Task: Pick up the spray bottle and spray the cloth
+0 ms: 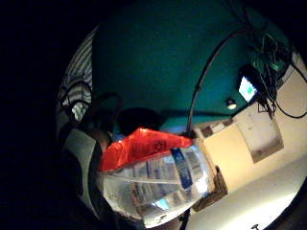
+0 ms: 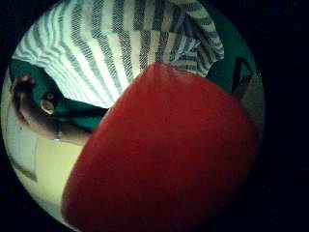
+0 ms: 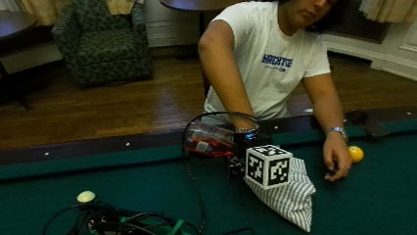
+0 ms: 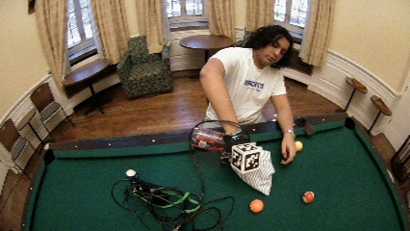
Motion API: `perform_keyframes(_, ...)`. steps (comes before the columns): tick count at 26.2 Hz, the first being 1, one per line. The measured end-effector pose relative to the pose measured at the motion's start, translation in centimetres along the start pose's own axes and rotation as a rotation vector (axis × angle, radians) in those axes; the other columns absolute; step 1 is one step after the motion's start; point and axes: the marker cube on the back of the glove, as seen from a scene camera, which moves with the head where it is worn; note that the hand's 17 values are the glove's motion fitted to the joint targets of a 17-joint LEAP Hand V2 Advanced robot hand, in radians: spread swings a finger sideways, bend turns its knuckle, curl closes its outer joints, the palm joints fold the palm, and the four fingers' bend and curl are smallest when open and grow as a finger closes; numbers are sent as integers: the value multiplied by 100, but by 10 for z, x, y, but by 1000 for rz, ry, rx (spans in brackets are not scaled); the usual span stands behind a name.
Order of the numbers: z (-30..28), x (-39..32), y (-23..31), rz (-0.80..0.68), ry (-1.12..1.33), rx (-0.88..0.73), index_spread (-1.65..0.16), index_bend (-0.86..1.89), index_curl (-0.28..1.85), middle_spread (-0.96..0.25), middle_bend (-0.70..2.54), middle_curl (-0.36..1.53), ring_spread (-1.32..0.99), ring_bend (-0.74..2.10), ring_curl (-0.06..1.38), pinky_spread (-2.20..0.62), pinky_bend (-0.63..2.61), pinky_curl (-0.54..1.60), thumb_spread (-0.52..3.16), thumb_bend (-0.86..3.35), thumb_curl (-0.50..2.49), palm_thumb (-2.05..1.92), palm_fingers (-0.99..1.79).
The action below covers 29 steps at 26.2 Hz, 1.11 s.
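In the outside view my gloved right hand (image 3: 244,141) grips the spray bottle (image 3: 208,139), a clear bottle with red in it, held on its side just above the green felt by the near rail. The striped cloth (image 3: 290,196) lies crumpled on the felt right beside and below that hand. In the little finger side palm view the bottle (image 1: 153,177) is close, with its clear labelled body and red part. Its red part (image 2: 164,154) fills the thumb side palm view, with the striped cloth (image 2: 120,43) behind it. The wide outside view shows bottle (image 4: 208,139) and cloth (image 4: 259,175).
The bare left hand (image 3: 337,159) rests on the felt next to a yellow ball (image 3: 356,153). A white ball (image 3: 86,196) and a tangle of cables (image 3: 124,220) lie toward the table's middle. An orange ball (image 4: 256,205) and a red ball (image 4: 308,197) sit beyond the cloth.
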Motion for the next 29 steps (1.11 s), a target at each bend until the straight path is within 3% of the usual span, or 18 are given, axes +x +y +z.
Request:
perform_keyframes(12,-22,-9,11,-68,-39,76,-28,19,60,-19,61,53,-19,71,45,-26,43,38,61,-3,82,86,137)
perform_keyframes(29,-148,-61,118,-664,-485,643,-28,19,60,-19,60,53,-19,72,45,-26,44,38,61,-3,82,87,136)
